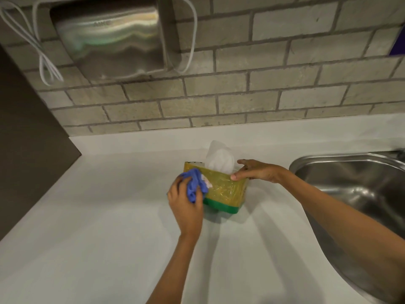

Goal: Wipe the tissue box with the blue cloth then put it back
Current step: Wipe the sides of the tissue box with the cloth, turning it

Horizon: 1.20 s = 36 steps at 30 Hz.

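Cloth (195, 184) against tissue box (223, 189) (steadied)

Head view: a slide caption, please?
Left hand rubs blue cloth on tissue box; right hand steadies it.

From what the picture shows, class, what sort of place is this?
Probably a washroom or pantry: a steel hand dryer on a brick wall, and a steel sink set in a white counter.
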### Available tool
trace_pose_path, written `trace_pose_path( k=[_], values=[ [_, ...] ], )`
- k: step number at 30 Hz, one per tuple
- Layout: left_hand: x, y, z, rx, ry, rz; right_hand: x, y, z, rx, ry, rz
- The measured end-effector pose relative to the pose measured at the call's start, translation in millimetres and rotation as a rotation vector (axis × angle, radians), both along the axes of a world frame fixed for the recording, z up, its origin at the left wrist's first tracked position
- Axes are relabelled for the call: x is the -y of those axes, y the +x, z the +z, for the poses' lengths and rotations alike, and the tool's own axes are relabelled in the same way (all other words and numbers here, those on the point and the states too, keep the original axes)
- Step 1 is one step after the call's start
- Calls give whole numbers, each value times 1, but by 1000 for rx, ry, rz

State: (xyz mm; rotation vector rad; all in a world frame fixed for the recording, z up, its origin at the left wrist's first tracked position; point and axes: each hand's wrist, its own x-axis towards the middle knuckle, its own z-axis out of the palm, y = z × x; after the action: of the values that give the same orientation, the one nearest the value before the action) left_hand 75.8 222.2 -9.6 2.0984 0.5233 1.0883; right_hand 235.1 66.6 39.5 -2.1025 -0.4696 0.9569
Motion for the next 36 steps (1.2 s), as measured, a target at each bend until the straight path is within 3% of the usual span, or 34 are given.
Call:
trace_pose_path(
  k=[4,13,16,19,21,25,29,36],
  values=[
    [4,4,0,-26,-48,35,-4,-1,0,23,-4,-17],
    [50,-27,-16,-74,168,-278,-3,-10,1,50,12,-49],
    [48,-39,-14,-16,-172,-316,-2,-16,-1,85,53,-71],
    [41,-39,-6,78,-626,-151,-2,-27,-2,157,103,-104],
    [33,-37,-5,76,-801,-63,-2,-37,-4,272,72,-118],
    [29,-33,-7,-35,-978,-43,-3,-56,-9,518,-18,-168],
    [37,-29,-11,-149,-1127,-61,-3,-70,-14,607,-91,-229],
    [39,-15,-10,-171,-1331,-99,12,-90,-4,351,116,-341]
  ],
)
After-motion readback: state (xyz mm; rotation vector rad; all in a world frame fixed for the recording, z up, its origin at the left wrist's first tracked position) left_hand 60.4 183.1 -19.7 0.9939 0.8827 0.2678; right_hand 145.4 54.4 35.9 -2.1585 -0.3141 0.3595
